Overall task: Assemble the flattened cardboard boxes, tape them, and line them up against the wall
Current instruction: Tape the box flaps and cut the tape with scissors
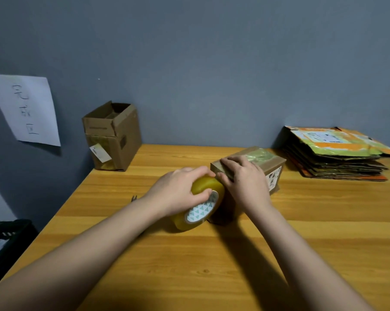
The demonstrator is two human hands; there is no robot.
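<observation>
A small brown cardboard box (272, 163) stands in the middle of the wooden table (324, 221), its top covered with shiny tape. My right hand (243, 178) lies over the box's near left corner, fingers on the top and thumb against its side. My left hand (178, 191) grips a yellowish roll of tape (200, 209) held right against the box's left side. An assembled box (113, 135) with open top flaps stands at the back left against the grey wall. A stack of flattened boxes (337, 153) lies at the back right.
A white sheet with handwriting (25, 108) hangs on the wall at left. A dark crate (7, 241) sits beside the table's left edge. A small dark metal object (134, 197) lies on the table by my left wrist.
</observation>
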